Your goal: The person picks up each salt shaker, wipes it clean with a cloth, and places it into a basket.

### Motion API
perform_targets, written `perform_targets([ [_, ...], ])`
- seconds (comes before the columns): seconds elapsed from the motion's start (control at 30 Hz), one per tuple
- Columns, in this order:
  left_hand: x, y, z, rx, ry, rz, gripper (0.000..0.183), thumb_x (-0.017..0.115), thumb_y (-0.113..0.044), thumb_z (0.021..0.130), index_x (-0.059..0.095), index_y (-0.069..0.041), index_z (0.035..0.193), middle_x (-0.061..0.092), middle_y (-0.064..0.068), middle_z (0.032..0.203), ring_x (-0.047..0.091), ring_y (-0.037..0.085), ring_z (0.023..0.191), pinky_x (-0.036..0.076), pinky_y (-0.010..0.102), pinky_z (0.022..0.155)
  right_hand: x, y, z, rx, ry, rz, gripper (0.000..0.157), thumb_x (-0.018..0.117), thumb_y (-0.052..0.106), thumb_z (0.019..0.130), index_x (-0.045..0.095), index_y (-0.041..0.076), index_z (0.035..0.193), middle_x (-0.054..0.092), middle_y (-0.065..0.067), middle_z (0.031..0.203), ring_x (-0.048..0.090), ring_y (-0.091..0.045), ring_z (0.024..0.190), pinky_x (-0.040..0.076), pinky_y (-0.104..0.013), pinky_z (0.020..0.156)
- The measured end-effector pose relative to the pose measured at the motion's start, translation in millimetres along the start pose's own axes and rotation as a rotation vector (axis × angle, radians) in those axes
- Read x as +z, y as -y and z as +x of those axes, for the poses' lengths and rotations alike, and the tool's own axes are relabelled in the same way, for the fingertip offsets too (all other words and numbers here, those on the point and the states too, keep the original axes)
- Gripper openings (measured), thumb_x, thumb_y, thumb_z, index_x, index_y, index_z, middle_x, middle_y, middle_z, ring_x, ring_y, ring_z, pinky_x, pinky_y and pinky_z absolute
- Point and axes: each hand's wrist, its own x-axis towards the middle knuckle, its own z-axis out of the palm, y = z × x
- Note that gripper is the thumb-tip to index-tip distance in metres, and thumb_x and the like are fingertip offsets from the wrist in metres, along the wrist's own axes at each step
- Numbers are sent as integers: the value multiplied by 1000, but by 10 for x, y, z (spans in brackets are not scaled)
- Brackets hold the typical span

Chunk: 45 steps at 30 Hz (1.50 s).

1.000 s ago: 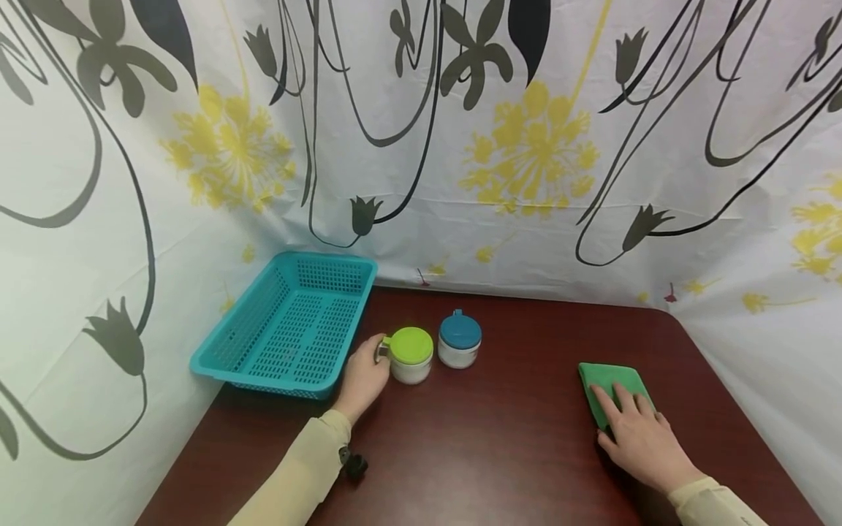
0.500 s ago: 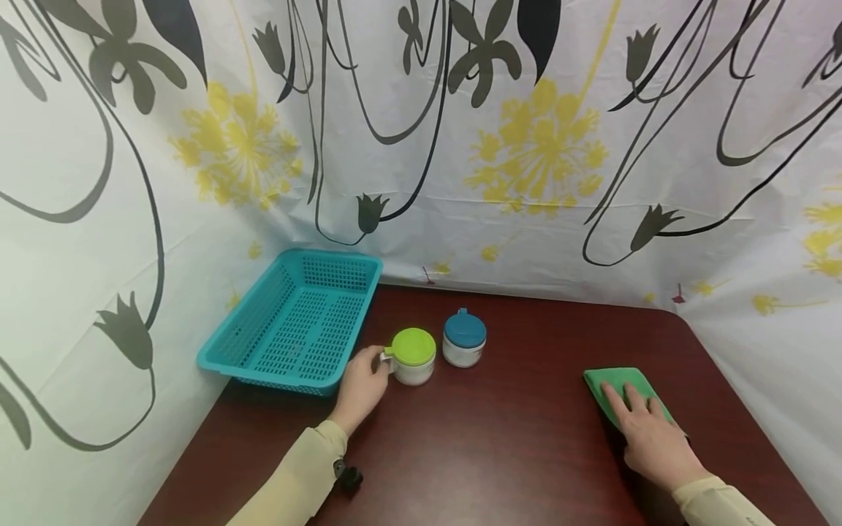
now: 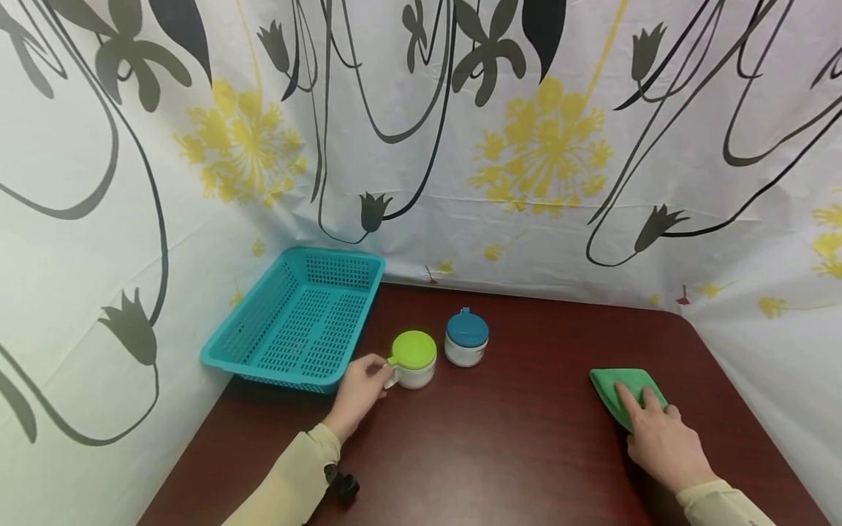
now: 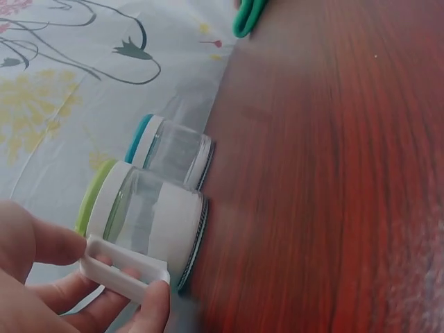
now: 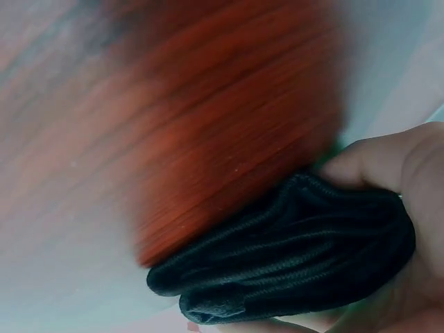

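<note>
My left hand (image 3: 358,391) grips the white handle (image 4: 125,267) of a clear jar with a lime-green lid (image 3: 414,351), thumb at its upper end and fingers curled behind it. Pale contents show through the glass in the left wrist view. Just right of it stands a similar jar with a blue lid (image 3: 467,331), handle pointing to the back. On the right side of the table, my right hand (image 3: 667,442) holds a folded green cloth (image 3: 625,387), fingers lying over its top. In the right wrist view the layered cloth (image 5: 291,257) looks dark, between thumb and fingers.
A turquoise perforated basket (image 3: 217,358) stands at the back left, close beside my left hand. The dark red-brown table (image 3: 520,438) meets a patterned curtain (image 3: 460,241) at the back and sides. A black device (image 3: 342,482) is strapped to my left wrist.
The lime-lidded jar has turned, its handle swinging nearer to me with my left hand. My right thumb, earlier spread beside the cloth, has gone under it. The head view has shifted slightly.
</note>
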Motion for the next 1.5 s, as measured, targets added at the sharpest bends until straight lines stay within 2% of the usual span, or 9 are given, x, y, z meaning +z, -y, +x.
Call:
perform_targets([
  [0.43,-45,-91,4,-182,124,-162,21,64,-14,94,65,6,99,63,20,102,62,33,97,57,48,83,9,-35,6,-28,-76,-14,84,77,11,66,45,6,144,46,-34,122,51,-46,70,38,-51,34],
  [0.7,-133,-103,93,-254,292,-199,20,62,-13,91,65,6,92,67,19,94,64,31,92,55,43,84,21,-57,22,-47,-95,-22,83,78,12,65,48,5,142,51,-32,110,51,-41,63,38,-52,36],
  [0.8,-164,-93,123,-284,334,-232,18,63,-13,89,65,5,91,68,19,94,66,31,91,55,42,85,-8,-44,46,-45,-66,-18,80,79,14,67,49,4,140,54,-32,105,52,-39,60,40,-52,37],
  [0.87,-175,-87,130,-293,353,-251,17,64,-13,89,65,4,90,68,19,94,66,31,90,56,42,86,-45,-30,66,-25,-9,-12,79,79,13,69,48,1,140,54,-33,106,54,-41,60,42,-53,39],
  [1.0,-172,-73,128,-302,370,-296,15,62,-12,90,65,3,90,68,18,92,66,31,91,55,44,88,-112,4,97,22,101,-4,77,76,6,70,45,-5,139,53,-37,111,53,-46,58,43,-56,40],
  [1.07,-163,-67,124,-300,369,-319,15,62,-12,91,65,2,91,68,18,92,67,31,93,55,45,89,-125,29,111,23,115,-22,74,74,1,70,45,-7,138,53,-38,108,52,-50,55,43,-60,39],
  [1.2,-136,-57,117,-296,368,-350,17,62,-13,91,65,3,92,69,18,92,67,31,92,55,46,89,-89,65,132,-50,19,-75,68,73,-5,66,46,-13,128,51,-36,87,50,-44,46,42,-60,36],
  [1.33,-107,-65,99,-269,363,-278,19,60,-14,91,67,4,94,71,16,93,68,30,93,56,44,87,-30,61,133,-88,-89,-93,67,73,-8,61,47,-14,122,47,-29,75,42,-25,38,38,-47,31],
  [1.5,-93,-113,71,-224,337,-163,21,57,-14,92,66,4,96,71,15,98,68,30,97,54,44,89,-27,35,133,-80,-158,-84,65,75,-8,60,50,-10,119,48,-25,70,43,-30,39,36,-48,30],
])
